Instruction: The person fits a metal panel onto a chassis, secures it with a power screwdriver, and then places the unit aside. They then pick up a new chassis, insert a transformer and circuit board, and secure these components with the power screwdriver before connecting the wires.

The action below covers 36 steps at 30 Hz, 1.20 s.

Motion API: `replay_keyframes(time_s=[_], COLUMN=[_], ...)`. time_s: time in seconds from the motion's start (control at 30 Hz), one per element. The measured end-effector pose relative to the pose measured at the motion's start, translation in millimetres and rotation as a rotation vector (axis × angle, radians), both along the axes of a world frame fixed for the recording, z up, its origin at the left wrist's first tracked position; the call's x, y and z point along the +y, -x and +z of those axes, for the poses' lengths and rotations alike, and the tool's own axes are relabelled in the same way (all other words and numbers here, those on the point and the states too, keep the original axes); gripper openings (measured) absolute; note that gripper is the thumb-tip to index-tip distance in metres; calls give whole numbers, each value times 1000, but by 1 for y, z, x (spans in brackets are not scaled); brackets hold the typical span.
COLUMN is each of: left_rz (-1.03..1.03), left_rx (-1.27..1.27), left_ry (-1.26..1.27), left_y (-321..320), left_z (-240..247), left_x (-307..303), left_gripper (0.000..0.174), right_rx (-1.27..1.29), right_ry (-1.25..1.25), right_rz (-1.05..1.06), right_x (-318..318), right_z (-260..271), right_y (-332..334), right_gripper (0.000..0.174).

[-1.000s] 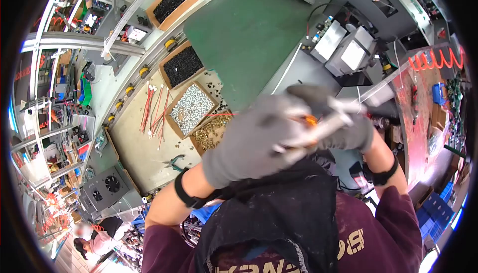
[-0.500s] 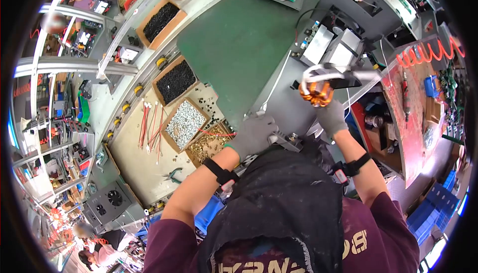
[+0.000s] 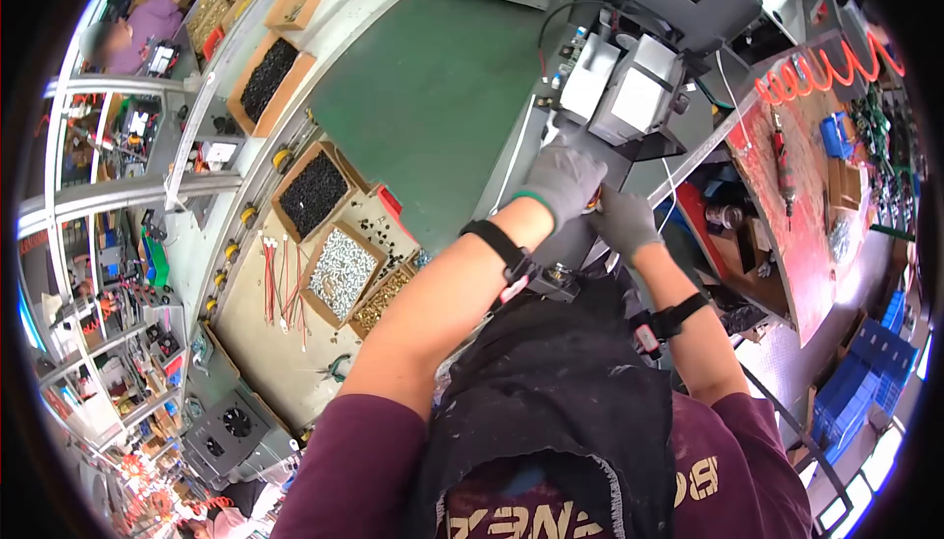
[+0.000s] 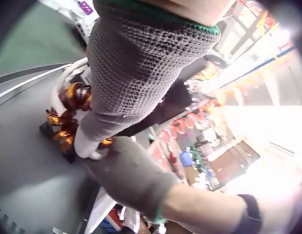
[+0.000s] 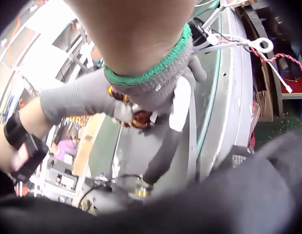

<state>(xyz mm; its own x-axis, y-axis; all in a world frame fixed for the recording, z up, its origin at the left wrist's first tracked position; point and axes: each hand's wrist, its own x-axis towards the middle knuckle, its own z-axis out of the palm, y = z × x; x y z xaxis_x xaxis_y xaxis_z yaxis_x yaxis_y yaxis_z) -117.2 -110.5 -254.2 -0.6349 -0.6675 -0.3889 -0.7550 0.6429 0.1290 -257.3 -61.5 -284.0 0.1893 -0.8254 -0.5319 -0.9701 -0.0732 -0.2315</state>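
Note:
Both hands, in grey knit gloves with green cuffs, meet at a copper-wound toroidal coil [image 4: 75,95] over a grey metal panel [image 4: 24,141]. My left hand [image 3: 565,183] pinches the coil from above, its thumb against the copper and a white sleeved lead [image 4: 58,97] in the left wrist view. From the near right side my right hand [image 3: 625,220] grips the same coil, its fingertips partly hidden under the left thumb. The right wrist view shows the copper windings [image 5: 141,118] between the two gloves. In the head view the gloves cover most of the coil.
Left of a green mat [image 3: 413,77] stand boxes of black parts [image 3: 313,193], white parts [image 3: 342,271] and brass parts [image 3: 379,305]. Red wires [image 3: 278,283] and pliers [image 3: 337,369] lie nearby. Grey box-shaped units [image 3: 639,87] stand beyond the hands. An orange coiled hose [image 3: 816,77] hangs at right.
The right hand has brought the raised coil down and leftward to the grey panel. My left hand has moved forward and right from near the body and has taken hold of the coil.

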Motion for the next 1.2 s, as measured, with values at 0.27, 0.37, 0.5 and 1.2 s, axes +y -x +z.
replay_keyframes(time_s=[0.27,0.37,0.5,1.2], left_rz=[-2,4,13,67], left_rx=[148,151,125,150], left_ry=[346,317,278,132], left_y=[-14,-14,-11,-21], left_z=[-21,-17,-20,-17], left_x=[28,28,20,19], left_gripper=[14,15,16,16], right_rx=[-728,-1154,-894,-738], right_ry=[-31,-604,-613,320], right_rz=[-119,-875,-508,-112], right_x=[61,92,58,-196], right_z=[-74,-31,27,-32], right_y=[150,86,43,213], right_gripper=[25,23,23,36])
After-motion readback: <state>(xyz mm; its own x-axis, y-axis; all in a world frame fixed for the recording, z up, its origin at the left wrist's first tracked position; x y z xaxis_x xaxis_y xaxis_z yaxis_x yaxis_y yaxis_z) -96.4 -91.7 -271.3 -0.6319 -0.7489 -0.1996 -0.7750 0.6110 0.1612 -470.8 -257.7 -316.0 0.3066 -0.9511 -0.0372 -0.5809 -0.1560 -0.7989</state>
